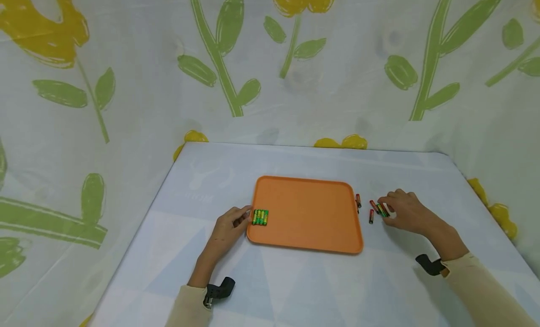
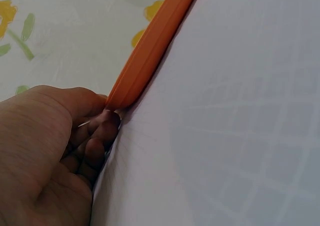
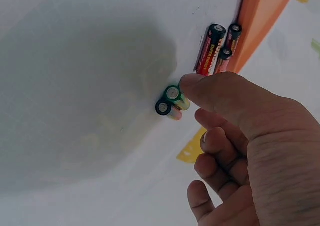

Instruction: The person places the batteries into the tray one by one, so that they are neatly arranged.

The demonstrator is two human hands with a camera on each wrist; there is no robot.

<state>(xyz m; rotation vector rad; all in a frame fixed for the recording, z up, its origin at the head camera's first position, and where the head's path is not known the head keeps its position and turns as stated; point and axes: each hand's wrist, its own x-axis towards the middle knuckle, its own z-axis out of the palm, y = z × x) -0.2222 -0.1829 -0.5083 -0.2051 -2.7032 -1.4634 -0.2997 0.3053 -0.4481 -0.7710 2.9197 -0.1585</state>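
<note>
At the tray's left side my left hand (image 1: 228,228) pinches the rim of the orange tray (image 2: 142,60), thumb above and curled fingers below. Several green-and-yellow batteries (image 1: 260,217) lie side by side inside the tray, near its left edge. To the right of the tray my right hand (image 1: 407,212) reaches down with its fingers curled. Its thumb lies against a green battery (image 3: 173,93), which it seems to pinch; the index fingertip is hidden. A dark-ended battery (image 3: 163,107) sits right beside the green one.
Loose red-and-black batteries lie between the tray and my right hand, one red battery (image 1: 371,216) a little nearer to me. Another red-and-black battery (image 1: 358,200) lies close to the tray's right rim. A pale patterned table (image 1: 295,289) carries everything; flowered cloth (image 1: 329,97) hangs behind.
</note>
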